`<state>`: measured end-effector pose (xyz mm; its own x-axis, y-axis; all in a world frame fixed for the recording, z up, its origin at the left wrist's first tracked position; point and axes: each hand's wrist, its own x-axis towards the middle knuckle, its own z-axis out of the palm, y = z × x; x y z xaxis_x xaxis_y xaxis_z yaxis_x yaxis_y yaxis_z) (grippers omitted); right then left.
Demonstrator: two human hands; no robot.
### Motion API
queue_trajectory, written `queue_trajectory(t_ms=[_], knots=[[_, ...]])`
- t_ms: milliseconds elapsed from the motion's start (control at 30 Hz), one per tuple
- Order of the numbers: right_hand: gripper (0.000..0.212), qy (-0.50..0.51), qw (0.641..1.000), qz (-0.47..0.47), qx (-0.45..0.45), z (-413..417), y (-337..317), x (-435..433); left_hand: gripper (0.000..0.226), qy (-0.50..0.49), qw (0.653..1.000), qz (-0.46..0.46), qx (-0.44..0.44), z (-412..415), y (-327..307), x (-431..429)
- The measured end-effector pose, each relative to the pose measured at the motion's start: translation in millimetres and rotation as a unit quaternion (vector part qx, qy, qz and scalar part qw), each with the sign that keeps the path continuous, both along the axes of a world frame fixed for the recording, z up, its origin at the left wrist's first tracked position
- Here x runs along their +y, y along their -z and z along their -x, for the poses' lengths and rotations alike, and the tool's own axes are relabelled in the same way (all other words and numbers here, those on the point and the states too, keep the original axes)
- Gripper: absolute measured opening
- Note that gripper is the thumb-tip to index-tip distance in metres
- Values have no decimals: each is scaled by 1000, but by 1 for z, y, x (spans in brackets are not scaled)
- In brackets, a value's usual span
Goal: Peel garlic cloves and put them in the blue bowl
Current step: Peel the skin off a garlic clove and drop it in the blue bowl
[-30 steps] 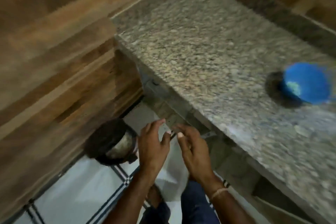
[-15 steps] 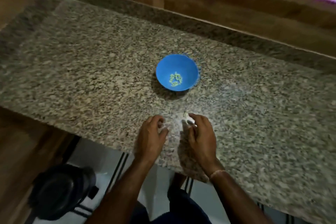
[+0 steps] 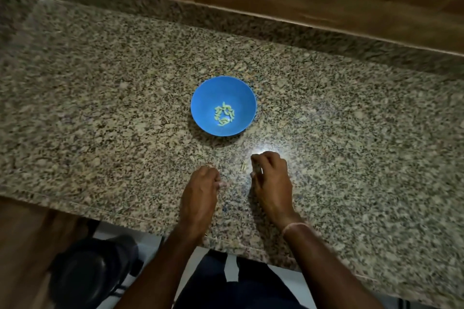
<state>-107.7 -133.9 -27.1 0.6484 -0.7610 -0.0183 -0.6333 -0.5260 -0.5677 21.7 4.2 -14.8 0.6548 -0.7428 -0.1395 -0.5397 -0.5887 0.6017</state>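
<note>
Granite table [image 3: 100, 108] lies under you: your left hand [image 3: 200, 183] is curled, whether round anything you cannot tell, and at its 3 o'clock your right hand [image 3: 272, 175] pinches a small pale piece [image 3: 260, 170]. At 12 o'clock beyond both hands stands the blue bowl [image 3: 206, 98], peeled garlic cloves [image 3: 224, 114] clustered at its bottom.

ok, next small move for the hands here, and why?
Probably the right hand carries the pale bit it seems to pinch forward and drops it in the blue bowl: peeled cloves already lie there, just ahead of the hand. Whether the bit is fully peeled, I cannot tell.
</note>
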Motion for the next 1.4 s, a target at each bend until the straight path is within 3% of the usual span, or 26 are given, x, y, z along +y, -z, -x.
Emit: queue_trajectory(t_ms=[200,300,400,500,567,667,833,933,1000,1067,1167,1400], knots=[[35,12,1000,-4,15,-5,-4,-3,7,-47,989,109,-84,-24,-56,-49],[34,18,1000,-11,13,-7,-5,-4,3,-54,983,112,-134,-57,-67,-91],[33,24,999,-22,-5,-5,-3,-6,23,-31,985,67,-156,-80,-64,-108],[30,32,997,-50,-57,2,1,-9,26,-5,978,120,-171,-61,-63,-98],[29,46,992,-74,-94,7,4,-10,19,49,982,148,-104,-30,-53,-84],[31,48,988,-88,-114,14,5,-11,26,90,992,84,-6,3,-23,-68],[30,39,985,-104,-130,18,2,-12,10,65,997,36,-10,10,-4,-67],[28,53,977,-143,-152,19,2,-12,9,-14,995,62,73,12,-5,-66],[23,87,951,-237,-177,16,-2,-12,9,-80,971,95,203,15,-9,-67],[16,118,900,-360,-218,11,-7,-11,10,-136,912,144,360,20,-16,-67],[12,154,827,-464,-277,8,-17,-9,14,-168,857,183,451,27,-20,-65],[18,99,873,-395,-267,18,-23,-18,15,-192,824,212,489,38,-23,-65]])
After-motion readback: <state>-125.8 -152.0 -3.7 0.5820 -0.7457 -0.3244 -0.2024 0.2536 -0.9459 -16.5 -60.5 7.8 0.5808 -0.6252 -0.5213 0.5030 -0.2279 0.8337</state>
